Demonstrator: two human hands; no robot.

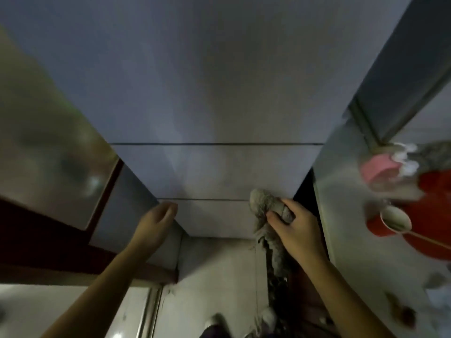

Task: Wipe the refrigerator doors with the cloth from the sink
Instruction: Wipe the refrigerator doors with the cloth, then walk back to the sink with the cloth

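The tall grey refrigerator [207, 98] fills the middle of the head view, with two horizontal seams dividing its doors. My right hand [292, 225] grips a grey shaggy cloth [263, 203] and presses it against the lower right corner of the fridge front, at the bottom seam; the rest of the cloth hangs down toward the floor. My left hand [156, 220] rests on the lower left edge of the fridge at the same seam, fingers curled against the door edge, holding nothing.
A steel counter [346, 215] runs along the right, carrying a red basin [434, 215], a red ladle with a pale bowl [388, 223] and a pink item [375, 167]. A dark wood-framed glass door [48, 154] stands to the left. Pale floor tiles [214, 276] lie below.
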